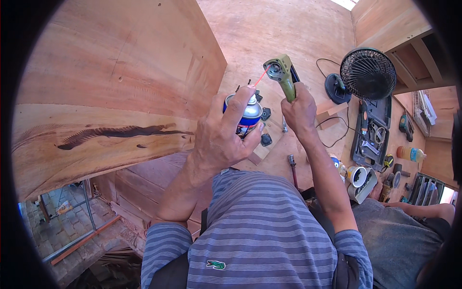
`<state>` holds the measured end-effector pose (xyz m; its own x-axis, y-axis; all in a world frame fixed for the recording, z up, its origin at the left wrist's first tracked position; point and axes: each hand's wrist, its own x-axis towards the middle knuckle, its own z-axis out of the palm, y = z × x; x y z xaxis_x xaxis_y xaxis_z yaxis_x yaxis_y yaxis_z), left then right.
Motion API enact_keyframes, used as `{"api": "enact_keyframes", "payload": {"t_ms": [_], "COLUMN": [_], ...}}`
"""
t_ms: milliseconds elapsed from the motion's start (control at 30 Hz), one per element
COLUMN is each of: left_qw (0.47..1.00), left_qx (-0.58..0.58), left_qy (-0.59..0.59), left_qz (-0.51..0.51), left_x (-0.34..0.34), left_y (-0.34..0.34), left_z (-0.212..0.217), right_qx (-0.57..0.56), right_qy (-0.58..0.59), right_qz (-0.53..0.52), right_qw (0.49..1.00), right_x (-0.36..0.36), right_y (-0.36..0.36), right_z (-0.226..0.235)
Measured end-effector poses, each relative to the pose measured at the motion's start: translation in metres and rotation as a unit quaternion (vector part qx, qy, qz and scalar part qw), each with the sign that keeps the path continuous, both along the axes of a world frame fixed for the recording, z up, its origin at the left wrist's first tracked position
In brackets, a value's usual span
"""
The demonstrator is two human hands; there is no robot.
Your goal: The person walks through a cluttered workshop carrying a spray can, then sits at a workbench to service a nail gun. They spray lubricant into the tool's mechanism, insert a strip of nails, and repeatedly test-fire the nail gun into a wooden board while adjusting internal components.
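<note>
My left hand (222,137) is wrapped round a blue and silver spray can (251,111), its index finger on the nozzle at the top. From that nozzle a thin red straw (262,77) runs up to the open round head of a green power tool (284,72). Gripped by its handle in my right hand (298,113), the tool shows its inner parts to the straw. Whether spray is coming out, I cannot tell. Several small black parts (265,139) and dark screws (237,88) lie on the wooden surface beside the can.
To the right stand a black fan (368,74), an open tool case (373,130), a white cup (357,177) and a drill (405,126). A ratchet-like tool (292,166) lies near my body. Another person (394,236) sits close at my right. A wooden panel (120,62) rises at left.
</note>
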<state>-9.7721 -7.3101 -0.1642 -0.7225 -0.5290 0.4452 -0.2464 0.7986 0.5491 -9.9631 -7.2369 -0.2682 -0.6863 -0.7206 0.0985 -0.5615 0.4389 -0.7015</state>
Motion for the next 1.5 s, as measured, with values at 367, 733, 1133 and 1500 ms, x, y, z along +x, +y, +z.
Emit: {"api": "enact_keyframes", "payload": {"t_ms": [367, 733, 1133, 1500], "left_qw": [0.996, 1.000, 0.997, 0.998], "left_qx": [-0.019, 0.000, 0.061, 0.044], "left_qy": [-0.087, 0.008, 0.029, 0.052], "left_qz": [0.016, 0.017, 0.031, 0.009], "left_x": [0.003, 0.007, 0.014, 0.007], "left_y": [0.001, 0.001, 0.009, 0.011], "left_z": [-0.008, -0.025, -0.016, -0.016], "right_qx": [0.096, 0.078, -0.057, -0.117], "right_qy": [0.076, -0.070, -0.244, -0.155], "right_qz": [0.041, 0.056, 0.050, 0.034], "right_qw": [0.992, 0.993, 0.967, 0.980], "right_x": [-0.003, -0.006, 0.020, 0.024], "right_y": [-0.004, -0.006, -0.008, -0.004], "right_z": [0.012, 0.007, -0.012, -0.008]}}
